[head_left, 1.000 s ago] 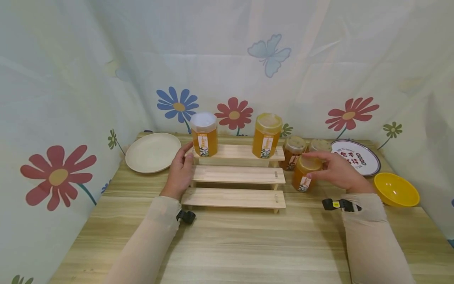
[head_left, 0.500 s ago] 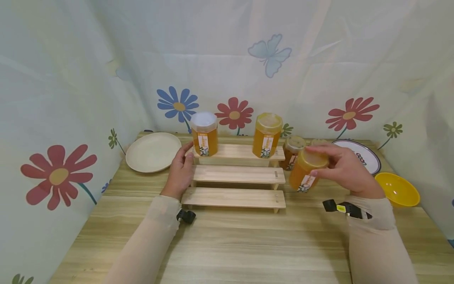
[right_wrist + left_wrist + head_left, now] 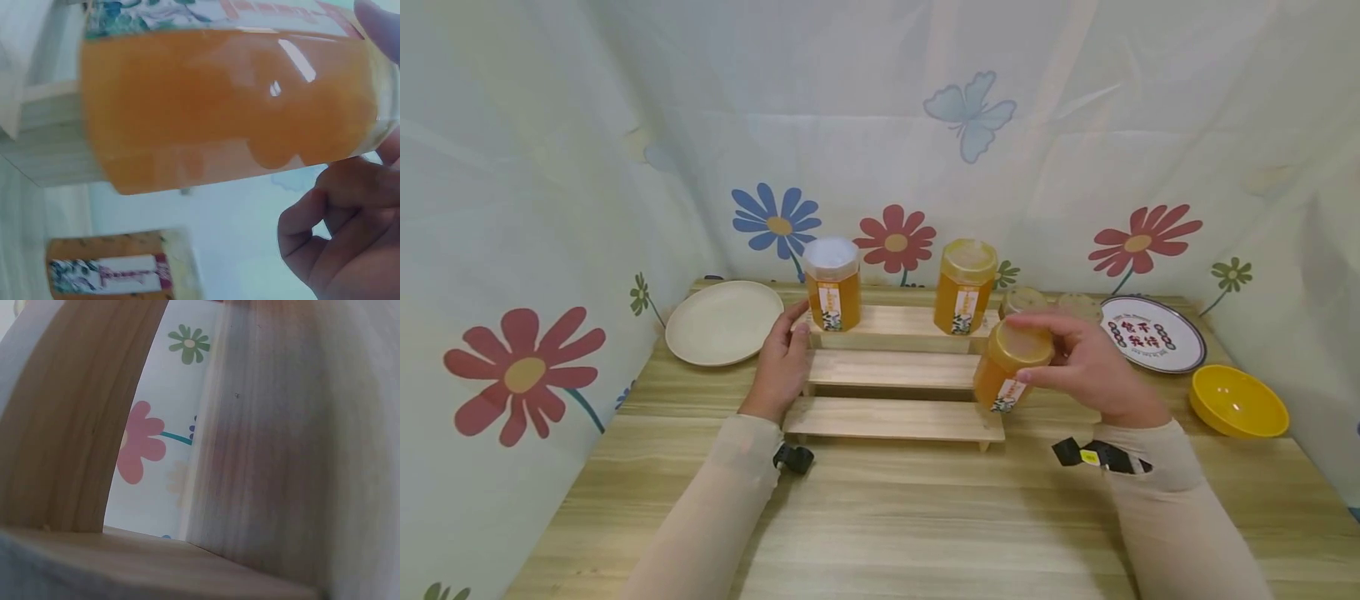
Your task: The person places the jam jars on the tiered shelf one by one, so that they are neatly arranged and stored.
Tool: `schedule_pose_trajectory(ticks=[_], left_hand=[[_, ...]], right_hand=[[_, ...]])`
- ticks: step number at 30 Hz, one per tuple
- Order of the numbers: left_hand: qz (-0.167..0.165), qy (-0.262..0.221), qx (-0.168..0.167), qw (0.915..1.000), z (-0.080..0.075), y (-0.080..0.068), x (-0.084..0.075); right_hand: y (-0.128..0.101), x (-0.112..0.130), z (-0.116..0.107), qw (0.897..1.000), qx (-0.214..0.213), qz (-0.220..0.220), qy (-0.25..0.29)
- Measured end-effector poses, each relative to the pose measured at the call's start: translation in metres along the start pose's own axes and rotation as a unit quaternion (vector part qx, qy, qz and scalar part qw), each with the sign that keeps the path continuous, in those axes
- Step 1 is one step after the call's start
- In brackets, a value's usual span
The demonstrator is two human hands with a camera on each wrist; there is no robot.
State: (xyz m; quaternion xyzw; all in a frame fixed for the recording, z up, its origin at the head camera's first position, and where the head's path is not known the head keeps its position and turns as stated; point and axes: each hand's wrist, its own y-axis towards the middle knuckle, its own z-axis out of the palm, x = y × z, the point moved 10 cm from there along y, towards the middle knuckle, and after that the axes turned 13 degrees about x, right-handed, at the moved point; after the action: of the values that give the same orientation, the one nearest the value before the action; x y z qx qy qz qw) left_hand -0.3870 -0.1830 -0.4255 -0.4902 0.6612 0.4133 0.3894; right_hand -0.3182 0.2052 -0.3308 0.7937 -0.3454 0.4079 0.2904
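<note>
Head view: right hand grasps a honey jar near its lid, fingers curled round it. The jar is lifted off the table, tilted, and sits at the 3 o'clock end of the wooden step rack, level with the middle step. Left hand rests against the 9 o'clock end of the rack, fingers straight and relaxed, thumb up by the top step; it grips nothing. On the top step stand a white-lidded jar at 11 o'clock and a yellow-lidded jar at 12 o'clock, both upright. Two further jars are partly hidden behind the right hand. A cream plate lies at 10 o'clock, a printed plate at 2 o'clock, and a yellow bowl at 3 o'clock, near the table edge.

Left wrist view: wooden surfaces fill the picture at very close range; a flower-patterned backdrop shows through the gap. The hand itself is not visible here.

Right wrist view: the honey jar fills the upper picture, lying sideways in this view, amber contents clear. Curled fingers show at 4 o'clock. Another labelled jar appears at 7 o'clock, blurred.
</note>
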Motion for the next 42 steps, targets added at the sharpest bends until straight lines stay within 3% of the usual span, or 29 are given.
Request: schedule_pose_trajectory(ticks=[8,14,22,42], left_hand=[[-0.001,-0.003,0.003,1.0000,0.001,-0.001,0.000],[-0.005,-0.004,0.002,1.0000,0.000,-0.001,-0.001],[-0.008,-0.008,0.001,0.9999,0.000,0.000,0.001],[-0.003,0.003,0.000,1.0000,0.001,0.000,0.001]], right_hand=[[0.010,-0.008,0.011,0.999,-0.005,-0.020,0.041],[0.014,-0.006,0.018,0.998,-0.011,-0.043,0.042],[0.018,-0.007,0.023,0.999,-0.019,-0.038,0.012],[0.028,0.000,0.036,0.998,-0.010,-0.056,0.031]])
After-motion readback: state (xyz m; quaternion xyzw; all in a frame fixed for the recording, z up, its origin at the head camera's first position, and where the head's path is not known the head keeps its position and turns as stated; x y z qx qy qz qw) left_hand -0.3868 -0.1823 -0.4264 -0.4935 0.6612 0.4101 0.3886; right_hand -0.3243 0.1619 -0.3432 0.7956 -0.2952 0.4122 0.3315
